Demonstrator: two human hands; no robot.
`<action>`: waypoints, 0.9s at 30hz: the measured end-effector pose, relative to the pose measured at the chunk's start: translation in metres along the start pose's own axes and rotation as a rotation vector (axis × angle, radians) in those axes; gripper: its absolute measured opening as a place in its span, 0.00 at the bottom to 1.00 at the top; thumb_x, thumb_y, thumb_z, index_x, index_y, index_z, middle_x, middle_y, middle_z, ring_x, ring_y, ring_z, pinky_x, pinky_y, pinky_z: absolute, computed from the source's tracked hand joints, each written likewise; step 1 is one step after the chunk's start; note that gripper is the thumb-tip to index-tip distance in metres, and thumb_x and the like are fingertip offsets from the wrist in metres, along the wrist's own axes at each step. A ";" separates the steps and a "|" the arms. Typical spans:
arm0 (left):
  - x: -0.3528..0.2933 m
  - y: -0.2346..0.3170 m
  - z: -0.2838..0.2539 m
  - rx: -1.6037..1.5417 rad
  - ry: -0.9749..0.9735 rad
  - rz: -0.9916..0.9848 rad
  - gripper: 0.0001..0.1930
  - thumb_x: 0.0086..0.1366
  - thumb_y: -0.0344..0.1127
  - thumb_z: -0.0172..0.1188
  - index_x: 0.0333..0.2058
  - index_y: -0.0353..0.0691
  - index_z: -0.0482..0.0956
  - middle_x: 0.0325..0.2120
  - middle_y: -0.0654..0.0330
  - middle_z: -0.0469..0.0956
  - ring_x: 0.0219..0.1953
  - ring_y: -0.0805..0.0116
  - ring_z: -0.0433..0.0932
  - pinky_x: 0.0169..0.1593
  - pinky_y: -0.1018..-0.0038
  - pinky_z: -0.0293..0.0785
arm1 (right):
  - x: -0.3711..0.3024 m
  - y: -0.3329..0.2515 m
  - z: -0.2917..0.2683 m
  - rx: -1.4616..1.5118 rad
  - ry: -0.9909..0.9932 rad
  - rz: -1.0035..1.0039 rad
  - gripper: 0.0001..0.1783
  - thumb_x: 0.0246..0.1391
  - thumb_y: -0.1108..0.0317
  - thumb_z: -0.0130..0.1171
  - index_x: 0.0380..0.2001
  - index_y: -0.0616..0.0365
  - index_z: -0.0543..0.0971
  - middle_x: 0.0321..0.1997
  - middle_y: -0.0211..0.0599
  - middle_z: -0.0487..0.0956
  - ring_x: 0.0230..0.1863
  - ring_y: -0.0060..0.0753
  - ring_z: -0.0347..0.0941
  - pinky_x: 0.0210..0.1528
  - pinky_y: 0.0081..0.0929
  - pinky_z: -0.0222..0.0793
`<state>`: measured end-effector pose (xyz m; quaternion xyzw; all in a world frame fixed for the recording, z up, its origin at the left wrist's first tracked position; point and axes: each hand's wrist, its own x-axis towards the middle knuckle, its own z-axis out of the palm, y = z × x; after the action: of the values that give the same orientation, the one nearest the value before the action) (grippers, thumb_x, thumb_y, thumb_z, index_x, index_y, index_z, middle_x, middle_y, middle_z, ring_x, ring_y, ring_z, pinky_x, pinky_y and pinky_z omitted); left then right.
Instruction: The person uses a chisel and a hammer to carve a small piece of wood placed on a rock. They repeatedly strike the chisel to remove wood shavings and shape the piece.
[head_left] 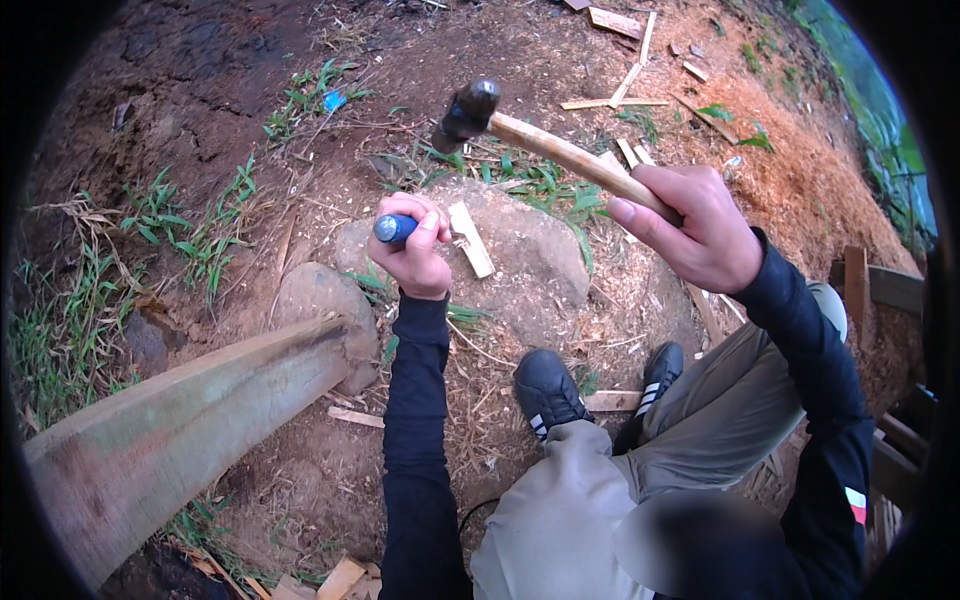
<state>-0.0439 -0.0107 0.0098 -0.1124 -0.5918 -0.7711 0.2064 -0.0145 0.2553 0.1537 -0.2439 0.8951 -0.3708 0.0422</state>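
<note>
My left hand (414, 246) is closed around the blue handle of a chisel (394, 228), its round metal-capped end turned up toward me; the fist hides the blade. Just right of that fist, a small pale piece of wood (474, 243) with a rough, cut edge lies on a flat rock (535, 245). My right hand (700, 222) grips a hammer (570, 157) near the end of its wooden handle. The dark metal hammer head is raised up and to the left, above and beyond the chisel, apart from it.
A thick timber beam (190, 420) slants in from the lower left, its end by a rounded stone (325, 305). Wood strips (630, 85) and orange sawdust (800, 170) lie on the sloping dirt. Grass grows at left (210, 235). My shoes (550, 390) stand below the rock.
</note>
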 end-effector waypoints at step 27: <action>-0.012 -0.006 0.009 -0.006 0.282 -0.099 0.09 0.56 0.22 0.52 0.20 0.39 0.64 0.14 0.67 0.65 0.14 0.81 0.62 0.19 0.80 0.57 | 0.025 -0.017 -0.012 -0.086 -0.166 -0.110 0.16 0.65 0.56 0.53 0.32 0.59 0.71 0.12 0.44 0.69 0.15 0.51 0.70 0.19 0.44 0.63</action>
<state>-0.0366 0.0011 0.0022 0.0257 -0.5597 -0.7901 0.2489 -0.0320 0.2409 0.1766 -0.3241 0.8889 -0.3125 0.0852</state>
